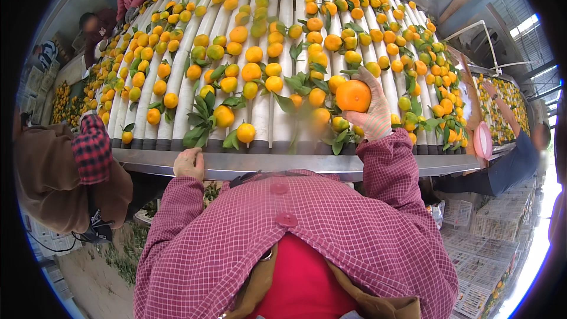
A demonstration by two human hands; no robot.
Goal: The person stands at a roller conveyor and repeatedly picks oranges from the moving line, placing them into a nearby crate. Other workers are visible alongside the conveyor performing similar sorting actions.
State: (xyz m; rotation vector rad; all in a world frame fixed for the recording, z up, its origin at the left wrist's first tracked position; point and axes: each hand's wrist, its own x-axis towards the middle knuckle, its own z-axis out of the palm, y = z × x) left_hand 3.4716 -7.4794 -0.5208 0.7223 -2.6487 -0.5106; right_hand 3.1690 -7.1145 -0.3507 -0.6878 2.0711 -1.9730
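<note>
My right hand (374,113), in a light knitted glove with stripes, holds a large orange mandarin (353,96) above the rollers. Its fingers wrap the fruit's far and right sides, with the thumb below. My bare left hand (189,164) rests on the metal rail (283,162) at the near edge; its fingertips are hidden, so a firm grip does not show. Between my hands, several mandarins, among them one with a leafy stem (223,116) and one near the roller ends (246,133), lie on the white rollers (264,117). Some fruit is greenish, and loose leaves lie among it.
A person in brown (53,177) stands close at my left. Another in dark blue (500,168) reaches over a second fruit bed at right. More people work across the conveyor. A pink basket (482,140) hangs right; plastic crates (476,261) stand behind on that side.
</note>
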